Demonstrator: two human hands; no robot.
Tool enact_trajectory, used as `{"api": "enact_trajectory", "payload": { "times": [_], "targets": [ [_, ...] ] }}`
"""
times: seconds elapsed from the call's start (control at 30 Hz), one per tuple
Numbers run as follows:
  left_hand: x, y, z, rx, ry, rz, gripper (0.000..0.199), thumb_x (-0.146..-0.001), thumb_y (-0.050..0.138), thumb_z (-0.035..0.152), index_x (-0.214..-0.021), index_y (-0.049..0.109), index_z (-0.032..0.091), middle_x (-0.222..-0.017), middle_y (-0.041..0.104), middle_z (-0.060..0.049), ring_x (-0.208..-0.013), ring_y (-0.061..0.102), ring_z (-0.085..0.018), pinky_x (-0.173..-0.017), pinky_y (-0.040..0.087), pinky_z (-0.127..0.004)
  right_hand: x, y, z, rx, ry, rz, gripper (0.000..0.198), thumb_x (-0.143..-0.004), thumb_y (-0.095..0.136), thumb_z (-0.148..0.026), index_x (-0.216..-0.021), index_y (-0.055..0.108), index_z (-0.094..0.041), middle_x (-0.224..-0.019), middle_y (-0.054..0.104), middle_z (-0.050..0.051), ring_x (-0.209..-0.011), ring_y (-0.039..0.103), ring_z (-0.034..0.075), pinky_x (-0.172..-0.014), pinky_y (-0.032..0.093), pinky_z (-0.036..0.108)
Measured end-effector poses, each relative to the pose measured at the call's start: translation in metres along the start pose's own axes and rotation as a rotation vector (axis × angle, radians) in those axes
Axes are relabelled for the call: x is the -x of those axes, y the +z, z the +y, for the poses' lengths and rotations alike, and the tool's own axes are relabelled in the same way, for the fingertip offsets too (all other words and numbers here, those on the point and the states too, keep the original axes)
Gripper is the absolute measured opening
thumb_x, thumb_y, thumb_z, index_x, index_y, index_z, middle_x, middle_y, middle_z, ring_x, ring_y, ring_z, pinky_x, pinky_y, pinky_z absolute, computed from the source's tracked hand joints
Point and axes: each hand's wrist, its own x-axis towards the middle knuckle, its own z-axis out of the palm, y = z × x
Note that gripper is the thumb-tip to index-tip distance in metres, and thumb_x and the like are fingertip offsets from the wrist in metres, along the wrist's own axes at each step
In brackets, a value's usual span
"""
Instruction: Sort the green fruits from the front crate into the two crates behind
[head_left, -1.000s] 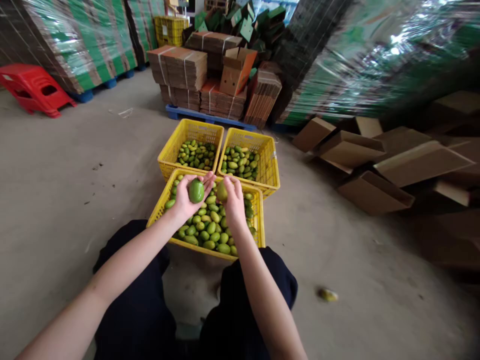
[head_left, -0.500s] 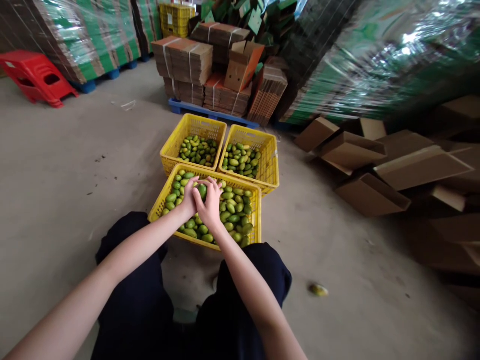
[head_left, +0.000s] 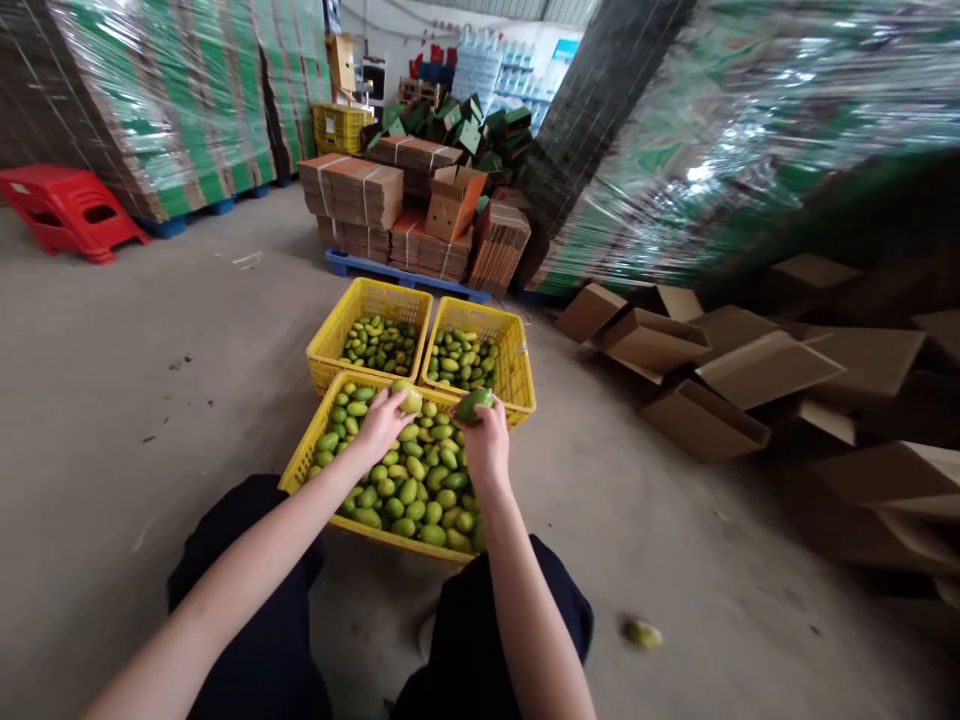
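My left hand [head_left: 384,422] is closed around a pale yellow-green mango [head_left: 408,398] above the far side of the front yellow crate [head_left: 307,440]. A darker green mango [head_left: 474,405] is gripped in my right hand [head_left: 487,440], over the crate's far right corner. The two hands are apart, each with its own fruit. Many green and yellowish mangoes [head_left: 409,490] fill the front crate, partly covered by my forearms. Behind it stand two more yellow crates, the left one [head_left: 319,345] and the right one [head_left: 517,375], each holding smaller-looking mangoes.
A single mango [head_left: 641,632] lies on the floor at my right. Cardboard boxes [head_left: 705,420] are heaped along the right side. Strapped flat cartons [head_left: 360,195] sit on a blue pallet [head_left: 405,272] beyond the crates. A red stool [head_left: 71,212] stands at far left.
My hands have moved apart from being cupped together around a green mango. Now each holds one mango, the right hand farther right. The view has tilted upward.
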Motion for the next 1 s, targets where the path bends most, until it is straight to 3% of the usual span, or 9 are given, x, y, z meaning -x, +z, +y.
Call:
{"api": "enact_trajectory", "payload": {
  "times": [0.13, 0.33, 0.47, 0.6, 0.7, 0.8, 0.93, 1.0],
  "targets": [
    [0.003, -0.001, 0.004, -0.393, 0.321, -0.247, 0.043, -0.065, 0.083, 0.019, -0.105, 0.067, 0.021, -0.108, 0.068, -0.006, -0.099, 0.064, -0.018, -0.092, 0.051, -0.03, 0.013, -0.004, -0.005, 0.294, -0.182, -0.159, 0.036, -0.063, 0.072, -0.023, -0.097, 0.061, -0.025, -0.1, 0.067, 0.001, -0.089, 0.062, 0.019, -0.08, 0.052, 0.034],
    [-0.001, -0.006, 0.005, -0.533, 0.541, -0.431, 0.042, -0.065, 0.086, 0.029, -0.102, 0.068, 0.02, -0.109, 0.068, -0.008, -0.104, 0.063, -0.02, -0.095, 0.051, -0.034, 0.019, -0.006, -0.008, 0.508, -0.444, -0.183, 0.028, -0.071, 0.069, -0.024, -0.098, 0.061, -0.025, -0.105, 0.064, 0.005, -0.101, 0.062, 0.021, -0.083, 0.053, 0.035],
    [0.002, -0.005, 0.005, -0.55, 0.576, -0.475, 0.038, -0.064, 0.086, 0.022, -0.099, 0.07, 0.02, -0.108, 0.067, -0.008, -0.107, 0.062, -0.02, -0.099, 0.048, -0.034, 0.019, -0.006, -0.008, 0.6, -0.509, -0.268, 0.027, -0.072, 0.067, -0.019, -0.098, 0.062, -0.026, -0.103, 0.065, 0.004, -0.102, 0.061, 0.022, -0.087, 0.052, 0.037],
    [0.011, 0.001, 0.011, -0.45, 0.455, -0.42, 0.037, -0.057, 0.086, 0.008, -0.09, 0.073, 0.018, -0.104, 0.068, -0.008, -0.106, 0.062, -0.02, -0.102, 0.045, -0.031, 0.02, -0.004, -0.009, 0.564, -0.493, -0.283, 0.028, -0.072, 0.067, -0.016, -0.097, 0.064, -0.027, -0.102, 0.066, 0.003, -0.103, 0.06, 0.022, -0.091, 0.049, 0.039],
    [0.016, 0.005, 0.015, -0.346, 0.349, -0.359, 0.038, -0.052, 0.084, -0.003, -0.083, 0.073, 0.018, -0.101, 0.07, -0.007, -0.107, 0.062, -0.019, -0.1, 0.045, -0.026, 0.022, -0.001, -0.01, 0.519, -0.433, -0.267, 0.029, -0.068, 0.07, -0.015, -0.094, 0.067, -0.027, -0.102, 0.067, 0.003, -0.103, 0.06, 0.023, -0.091, 0.049, 0.038],
    [0.018, 0.007, 0.017, -0.256, 0.221, -0.286, 0.04, -0.052, 0.081, -0.007, -0.084, 0.073, 0.016, -0.098, 0.072, -0.006, -0.097, 0.066, -0.016, -0.089, 0.049, -0.021, 0.022, 0.002, -0.01, 0.428, -0.294, -0.235, 0.032, -0.063, 0.074, -0.016, -0.093, 0.068, -0.026, -0.1, 0.068, 0.002, -0.099, 0.061, 0.022, -0.086, 0.05, 0.035],
    [0.014, 0.005, 0.017, -0.151, -0.054, -0.186, 0.017, -0.079, 0.07, 0.017, -0.095, 0.072, 0.012, -0.084, 0.073, -0.007, -0.064, 0.066, -0.014, -0.056, 0.05, -0.02, 0.018, 0.004, -0.005, 0.073, 0.168, -0.212, 0.034, -0.063, 0.073, -0.027, -0.094, 0.061, -0.023, -0.081, 0.07, -0.001, -0.067, 0.063, 0.017, -0.059, 0.052, 0.029],
    [0.01, 0.003, 0.017, -0.101, -0.196, -0.141, 0.025, -0.09, 0.052, 0.025, -0.096, 0.071, 0.009, -0.07, 0.069, -0.007, -0.048, 0.059, -0.012, -0.042, 0.044, -0.019, 0.015, 0.005, -0.003, -0.068, 0.376, -0.234, 0.027, -0.067, 0.067, -0.032, -0.09, 0.058, -0.022, -0.068, 0.068, -0.001, -0.052, 0.06, 0.016, -0.045, 0.045, 0.026]
  ]
}}
